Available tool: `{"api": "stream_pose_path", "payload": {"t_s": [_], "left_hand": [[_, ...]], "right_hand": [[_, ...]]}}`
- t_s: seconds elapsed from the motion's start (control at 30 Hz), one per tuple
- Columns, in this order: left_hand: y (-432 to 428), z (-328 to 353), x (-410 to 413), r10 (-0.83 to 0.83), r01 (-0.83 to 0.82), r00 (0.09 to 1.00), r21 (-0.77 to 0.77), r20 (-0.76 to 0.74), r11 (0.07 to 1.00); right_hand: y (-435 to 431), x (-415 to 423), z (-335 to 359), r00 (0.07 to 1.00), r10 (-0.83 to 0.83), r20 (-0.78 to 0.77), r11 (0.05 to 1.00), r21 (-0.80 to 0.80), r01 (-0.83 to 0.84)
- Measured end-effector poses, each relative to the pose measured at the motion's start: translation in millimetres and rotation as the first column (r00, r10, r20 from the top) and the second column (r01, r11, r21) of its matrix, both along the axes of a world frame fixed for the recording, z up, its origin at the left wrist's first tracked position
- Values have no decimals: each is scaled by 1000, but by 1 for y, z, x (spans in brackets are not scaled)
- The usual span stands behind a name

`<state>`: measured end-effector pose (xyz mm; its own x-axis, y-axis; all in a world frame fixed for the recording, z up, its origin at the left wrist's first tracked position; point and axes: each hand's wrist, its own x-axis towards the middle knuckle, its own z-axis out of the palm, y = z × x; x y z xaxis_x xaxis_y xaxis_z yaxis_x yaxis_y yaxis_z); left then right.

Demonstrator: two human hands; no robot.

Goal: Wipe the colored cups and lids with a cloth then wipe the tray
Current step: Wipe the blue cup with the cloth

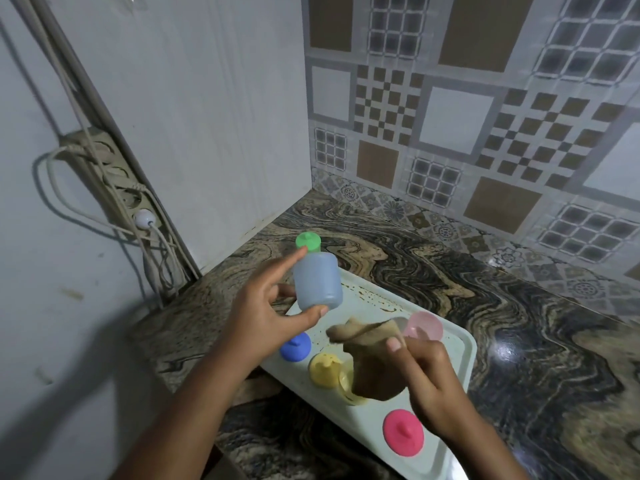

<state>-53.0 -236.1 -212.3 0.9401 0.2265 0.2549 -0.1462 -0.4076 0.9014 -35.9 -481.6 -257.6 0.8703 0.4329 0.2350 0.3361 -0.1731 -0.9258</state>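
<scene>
Left hand [263, 317]: gripping the blue cup [317, 284], green lid [308, 241] on, up above the tray's [460, 355] far corner.
Right hand [429, 372]: pinching the brown cloth [367, 358], just over the tray.
On the tray: blue lid [295, 346], yellow lid [323, 367], pink cup [423, 325], pink lid [403, 433].

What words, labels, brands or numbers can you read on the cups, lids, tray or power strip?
No text can be read in this view.
Plain, no label: blue cup, held by the left hand.
No print: pink lid, tray, cloth in the right hand.
Too blurred to tell: power strip on the wall.
</scene>
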Motion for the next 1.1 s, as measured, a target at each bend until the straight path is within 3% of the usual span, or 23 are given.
{"api": "stream_pose_path", "payload": {"t_s": [0.13,0.23,0.33,0.5,0.7,0.77,0.9,1.0,1.1], "left_hand": [[-3,-4,-4,-33,34,999,36,-26,999],[-5,-5,-5,-1,2,999,13,-44,1000],[-9,-3,-6,-42,43,999,94,-20,995],[-15,-1,-1,-86,79,996,152,39,985],[-6,1,-3,22,-24,999,82,24,996],[-3,3,-4,7,-8,1000,33,20,999],[-1,-2,-7,-29,18,998,-183,-57,983],[0,-5,-11,-47,33,995,-158,-85,987],[-4,-4,-15,-60,50,991,-82,-116,995]], "right_hand": [[5,6,23,974,-160,-161,937,285,202],[10,19,38,951,-220,-216,882,373,289],[21,26,55,974,-217,-58,932,286,224],[43,23,55,953,-47,298,995,-74,72],[29,5,40,945,-34,327,999,-21,43],[22,-2,29,961,-9,275,1000,-14,13],[5,-11,13,1000,-13,-18,993,113,15],[6,-5,25,981,-146,-132,939,294,179],[6,11,37,958,-241,-153,911,304,278]]}}
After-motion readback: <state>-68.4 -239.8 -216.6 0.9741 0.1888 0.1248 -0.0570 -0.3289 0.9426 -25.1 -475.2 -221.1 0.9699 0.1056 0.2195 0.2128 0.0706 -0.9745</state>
